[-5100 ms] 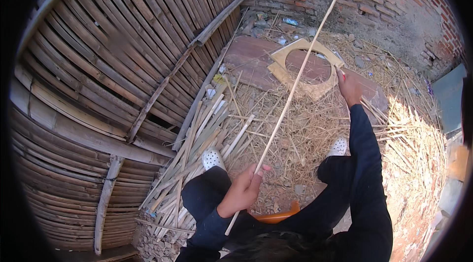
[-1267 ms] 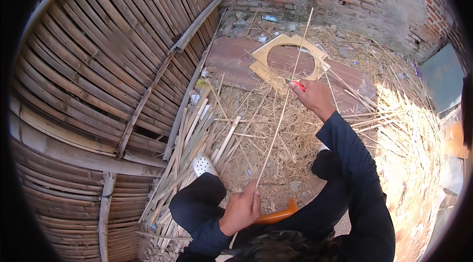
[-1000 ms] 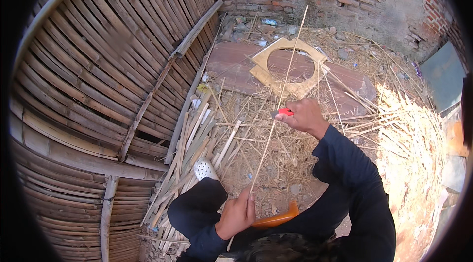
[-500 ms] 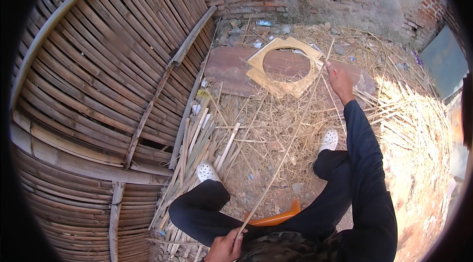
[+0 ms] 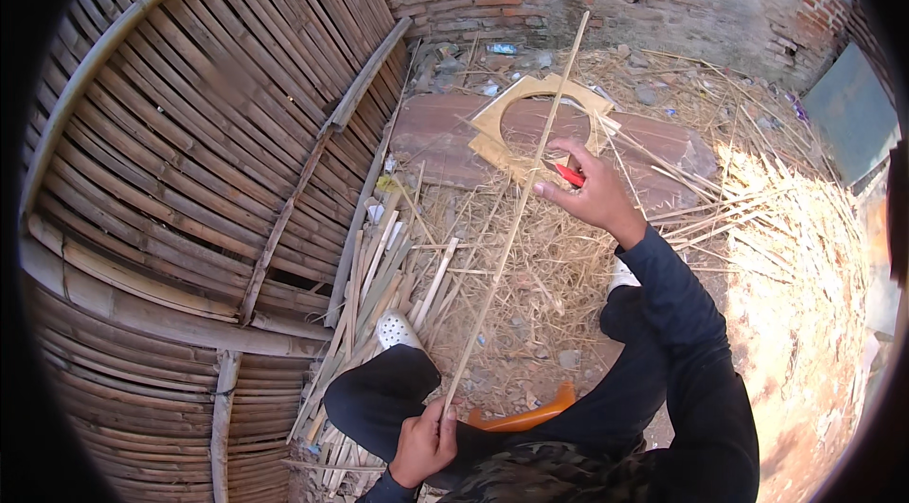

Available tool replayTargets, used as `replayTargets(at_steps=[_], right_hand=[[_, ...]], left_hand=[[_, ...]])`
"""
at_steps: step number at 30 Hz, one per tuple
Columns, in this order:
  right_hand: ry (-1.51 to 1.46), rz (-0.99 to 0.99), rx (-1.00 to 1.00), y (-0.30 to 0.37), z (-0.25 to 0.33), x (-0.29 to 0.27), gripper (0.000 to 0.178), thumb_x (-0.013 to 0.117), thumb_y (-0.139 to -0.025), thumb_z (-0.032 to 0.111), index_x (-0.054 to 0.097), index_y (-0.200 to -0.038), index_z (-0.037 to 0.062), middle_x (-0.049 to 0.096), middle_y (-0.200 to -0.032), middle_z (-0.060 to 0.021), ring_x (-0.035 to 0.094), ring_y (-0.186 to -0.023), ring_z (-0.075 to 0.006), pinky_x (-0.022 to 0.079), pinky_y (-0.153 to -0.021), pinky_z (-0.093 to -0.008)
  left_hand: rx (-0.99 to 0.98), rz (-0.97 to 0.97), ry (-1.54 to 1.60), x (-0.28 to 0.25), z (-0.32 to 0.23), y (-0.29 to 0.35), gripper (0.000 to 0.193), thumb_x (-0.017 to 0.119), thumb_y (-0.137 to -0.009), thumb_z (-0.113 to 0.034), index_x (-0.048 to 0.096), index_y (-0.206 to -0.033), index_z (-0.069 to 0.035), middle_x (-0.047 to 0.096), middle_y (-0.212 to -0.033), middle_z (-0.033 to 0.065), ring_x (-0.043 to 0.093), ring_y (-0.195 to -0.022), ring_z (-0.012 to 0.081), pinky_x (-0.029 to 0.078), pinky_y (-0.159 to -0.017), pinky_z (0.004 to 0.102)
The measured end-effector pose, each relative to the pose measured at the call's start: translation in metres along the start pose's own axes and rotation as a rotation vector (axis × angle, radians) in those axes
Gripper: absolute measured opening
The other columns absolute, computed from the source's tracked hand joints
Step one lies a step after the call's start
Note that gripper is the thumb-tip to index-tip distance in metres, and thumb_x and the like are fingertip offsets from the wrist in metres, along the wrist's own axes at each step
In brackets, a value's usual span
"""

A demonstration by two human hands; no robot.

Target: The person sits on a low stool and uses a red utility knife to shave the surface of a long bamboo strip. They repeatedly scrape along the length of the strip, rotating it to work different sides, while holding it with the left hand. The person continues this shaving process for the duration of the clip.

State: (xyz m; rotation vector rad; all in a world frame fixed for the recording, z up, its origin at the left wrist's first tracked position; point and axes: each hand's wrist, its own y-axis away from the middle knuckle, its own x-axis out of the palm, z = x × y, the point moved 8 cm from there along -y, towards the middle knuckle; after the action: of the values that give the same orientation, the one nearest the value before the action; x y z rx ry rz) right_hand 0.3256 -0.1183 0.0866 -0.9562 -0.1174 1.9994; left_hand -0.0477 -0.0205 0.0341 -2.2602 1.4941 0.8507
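Left hand point(image 5: 423, 446) round stick point(image 5: 502, 263), loose right point(image 5: 602, 198) round knife point(image 5: 570, 176)

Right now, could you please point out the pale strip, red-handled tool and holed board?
Pale strip point(image 5: 502, 266): head view, middle of its length.
Red-handled tool point(image 5: 570, 176): head view, red handle.
Holed board point(image 5: 491, 150): head view, lower-left part.

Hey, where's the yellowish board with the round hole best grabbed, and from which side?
Probably the left rim of the yellowish board, from the left: its cut-out leaves a narrow band there to wrap, while in this view the long strip and right hand cross its middle and right.
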Motion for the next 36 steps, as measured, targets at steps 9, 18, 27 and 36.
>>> replayTargets(at_steps=[9, 18, 27, 36], right_hand=[[-0.267, 0.039, 0.032, 0.003, -0.015, 0.029, 0.033, 0.066, -0.088, 0.035, 0.063, -0.094, 0.0029, 0.058, -0.068, -0.0038, 0.055, -0.060, -0.0128, 0.045, -0.059, -0.0280], [-1.083, -0.190, 0.204, -0.001, -0.011, 0.001, 0.027, 0.059, -0.095, 0.027, 0.057, -0.083, 0.0033, 0.041, -0.059, 0.0054, 0.032, -0.046, -0.0033, 0.026, -0.042, -0.0205], [0.416, 0.097, 0.064, 0.010, -0.051, 0.000, 0.040, 0.066, -0.086, 0.042, 0.064, -0.082, 0.0021, 0.049, -0.057, -0.0085, 0.049, -0.053, -0.0168, 0.043, -0.056, -0.0333], [-0.867, 0.348, 0.348, 0.024, 0.016, 0.097, 0.039, 0.057, -0.094, 0.041, 0.064, -0.092, 0.0035, 0.046, -0.061, 0.0054, 0.038, -0.047, -0.0018, 0.028, -0.041, -0.0189]], left_hand=[[0.003, -0.060, -0.022, 0.003, 0.001, 0.008, 0.018, 0.054, -0.091, -0.007, 0.060, -0.107, -0.003, 0.050, -0.051, 0.0128, 0.057, -0.043, 0.0267, 0.041, -0.043, 0.0339], [-0.156, -0.054, 0.349, 0.013, 0.042, 0.011, 0.020, 0.045, -0.098, -0.014, 0.058, -0.106, -0.001, 0.039, -0.053, -0.0035, 0.033, -0.045, 0.0038, 0.027, -0.046, 0.0220], [-0.267, 0.142, 1.003, 0.027, 0.028, -0.023, 0.035, 0.034, -0.104, -0.028, 0.052, -0.108, 0.002, 0.035, -0.053, -0.0034, 0.031, -0.040, 0.0059, 0.029, -0.042, 0.0202], [-0.128, 0.302, 1.022, 0.041, -0.022, -0.095, 0.031, 0.033, -0.104, -0.027, 0.051, -0.105, -0.002, 0.036, -0.055, -0.0033, 0.031, -0.039, 0.0058, 0.028, -0.042, 0.0205]])
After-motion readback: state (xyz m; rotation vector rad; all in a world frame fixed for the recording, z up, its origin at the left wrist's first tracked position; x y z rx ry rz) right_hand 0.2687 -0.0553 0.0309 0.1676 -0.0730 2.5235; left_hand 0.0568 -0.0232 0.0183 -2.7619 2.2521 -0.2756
